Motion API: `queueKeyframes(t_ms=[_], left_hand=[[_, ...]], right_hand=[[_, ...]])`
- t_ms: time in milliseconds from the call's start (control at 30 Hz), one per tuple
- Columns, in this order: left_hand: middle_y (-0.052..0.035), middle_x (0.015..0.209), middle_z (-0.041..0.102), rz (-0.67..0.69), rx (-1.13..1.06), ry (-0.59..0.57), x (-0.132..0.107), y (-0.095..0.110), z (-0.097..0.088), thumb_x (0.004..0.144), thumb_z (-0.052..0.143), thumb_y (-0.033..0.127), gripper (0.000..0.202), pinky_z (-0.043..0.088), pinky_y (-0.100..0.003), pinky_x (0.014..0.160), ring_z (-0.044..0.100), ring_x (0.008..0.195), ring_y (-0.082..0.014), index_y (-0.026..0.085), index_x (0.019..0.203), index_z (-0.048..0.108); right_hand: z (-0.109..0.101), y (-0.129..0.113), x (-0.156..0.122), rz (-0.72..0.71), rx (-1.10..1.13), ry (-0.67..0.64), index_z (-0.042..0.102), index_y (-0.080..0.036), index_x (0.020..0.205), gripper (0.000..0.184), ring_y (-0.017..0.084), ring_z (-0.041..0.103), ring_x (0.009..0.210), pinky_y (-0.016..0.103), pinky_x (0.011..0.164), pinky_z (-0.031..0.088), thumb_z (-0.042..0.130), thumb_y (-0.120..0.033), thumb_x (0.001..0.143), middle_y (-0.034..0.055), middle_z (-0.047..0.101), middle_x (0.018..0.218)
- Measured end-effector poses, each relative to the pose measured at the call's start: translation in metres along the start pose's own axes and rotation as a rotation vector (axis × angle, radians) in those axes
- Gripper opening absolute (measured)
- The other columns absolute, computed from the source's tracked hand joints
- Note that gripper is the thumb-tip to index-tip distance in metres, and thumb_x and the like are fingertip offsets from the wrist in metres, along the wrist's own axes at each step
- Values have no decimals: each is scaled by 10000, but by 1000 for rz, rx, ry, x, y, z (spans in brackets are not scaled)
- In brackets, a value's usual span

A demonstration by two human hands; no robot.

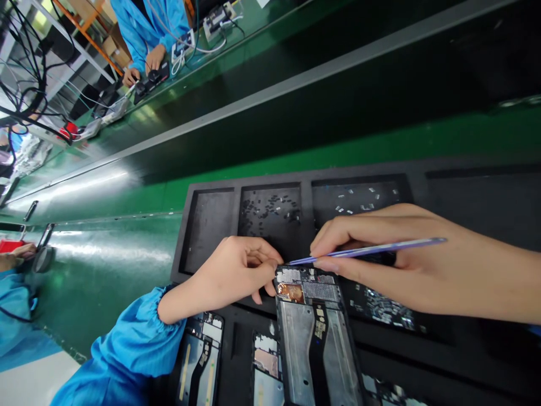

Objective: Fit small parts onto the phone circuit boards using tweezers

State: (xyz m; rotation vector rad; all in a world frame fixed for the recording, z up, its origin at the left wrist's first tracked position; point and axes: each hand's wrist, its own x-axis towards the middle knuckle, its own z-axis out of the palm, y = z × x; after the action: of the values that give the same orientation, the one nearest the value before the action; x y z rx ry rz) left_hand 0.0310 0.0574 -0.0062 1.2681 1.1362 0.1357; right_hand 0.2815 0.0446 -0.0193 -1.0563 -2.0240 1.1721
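Note:
An opened phone [296,344] with bare circuitry, a copper-coloured patch and a black flex cable lies in front of me. My right hand [380,254] pinches purple tweezers [372,248], whose tips reach the phone's top left corner. At that same corner my left hand [240,270] has its thumb and forefinger pressed together beside the tips. Whether a small part sits between those fingers is hidden. Two more opened phones, one at the left [202,361] and one in the middle [266,361], lie beside the first.
A black compartment tray [306,194] holds small black pieces [270,208], small silvery pieces [363,197] and a heap of shiny bits [391,310]. Across the green bench, a co-worker's hands [155,59] work by cables. Another person's hand [23,254] shows at far left.

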Motion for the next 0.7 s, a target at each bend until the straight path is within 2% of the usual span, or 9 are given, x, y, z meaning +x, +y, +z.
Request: queueKeyframes(t_ms=[500, 700], left_hand=[[-3, 618, 678, -26, 41, 32, 3, 2, 3, 862, 628, 205, 78, 559, -178, 446, 643, 511, -115, 146, 877, 676], [14, 645, 678, -36, 69, 44, 3, 0, 3, 813, 647, 180, 53, 579, -189, 465, 674, 567, -131, 167, 863, 660]], right_hand=[[3, 7, 0, 0, 4, 5, 729, -287, 836, 202, 165, 617, 566, 287, 458, 380, 616, -394, 964, -15, 698, 699], [2, 5, 1, 25, 9, -21, 716, -276, 813, 200, 167, 607, 557, 285, 450, 369, 624, -393, 946, -10, 679, 681]])
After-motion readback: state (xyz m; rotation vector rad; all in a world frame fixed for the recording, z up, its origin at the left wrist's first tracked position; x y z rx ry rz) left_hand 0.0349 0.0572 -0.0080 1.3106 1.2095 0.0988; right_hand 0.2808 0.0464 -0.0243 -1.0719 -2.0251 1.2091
